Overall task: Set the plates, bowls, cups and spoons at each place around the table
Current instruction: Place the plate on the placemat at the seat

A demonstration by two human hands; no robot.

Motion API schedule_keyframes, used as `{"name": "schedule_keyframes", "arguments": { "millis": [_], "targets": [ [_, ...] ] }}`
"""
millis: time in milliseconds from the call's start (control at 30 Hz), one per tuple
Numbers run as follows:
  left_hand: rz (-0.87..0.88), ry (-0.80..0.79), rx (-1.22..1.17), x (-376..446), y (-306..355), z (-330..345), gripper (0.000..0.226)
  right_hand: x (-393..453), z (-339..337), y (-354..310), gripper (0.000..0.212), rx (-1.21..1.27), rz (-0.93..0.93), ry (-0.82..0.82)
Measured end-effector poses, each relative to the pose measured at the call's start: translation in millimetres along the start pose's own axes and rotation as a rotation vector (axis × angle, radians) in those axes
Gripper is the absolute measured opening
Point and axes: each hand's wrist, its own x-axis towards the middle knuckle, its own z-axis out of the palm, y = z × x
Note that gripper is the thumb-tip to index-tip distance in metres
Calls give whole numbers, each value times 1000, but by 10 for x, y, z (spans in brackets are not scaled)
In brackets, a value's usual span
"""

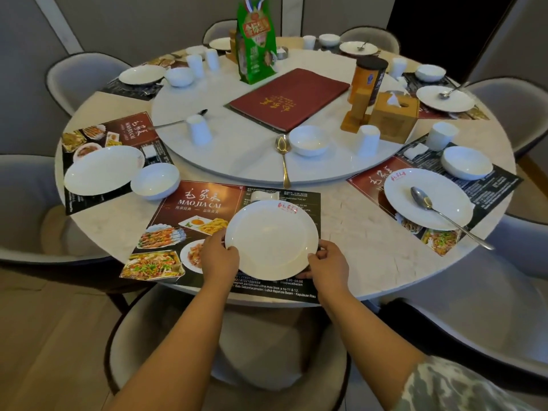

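White glazed plate (271, 240) on the placemat (189, 229) at the near edge of the surface, head cam only. Both my hands pinch its near rim, left hand (218, 253) and right hand (327, 264), fingers curled w/ thumbs on top. Prob stiff, slick, chippable, so I'd keep hold at the rim.

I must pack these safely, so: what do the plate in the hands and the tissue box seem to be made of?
Plate: probably glazed white ceramic or porcelain; smooth, glossy, with a red printed logo at the rim. Melamine cannot be ruled out.
Tissue box: looks like light wood or bamboo, matte, warm tan, with flat panels.
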Motion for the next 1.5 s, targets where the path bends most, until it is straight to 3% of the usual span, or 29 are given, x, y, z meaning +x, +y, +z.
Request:
{"name": "schedule_keyframes", "arguments": {
  "millis": [433, 667, 900, 1100, 1233, 1500],
  "targets": [
    [-35, 86, -71, 495, -347, -833, 35, 8, 1027, -306, 25, -21, -16, -90],
    [-11, 33, -51, 827, -565, -1129, 28, 22, 1565, -287, 30, -63, -15, 4],
    [71, -17, -40, 946, -751, -1189, 32, -77, 1692, -328, 33, -115, -37, 76],
    [174, 31, 16, 1041, -707, -1140, 43, -145, 1637, -428, 28, -144, -29, 83],
    [308, -80, -43, 1091, -398, -966, 35, -86, 1491, -594, 26, -134, -88, 185],
    [362, -350, -182, 1453, 391, -242, 30, 620, 1035, -1092, 20, -46, -142, 294]
  ]
}}
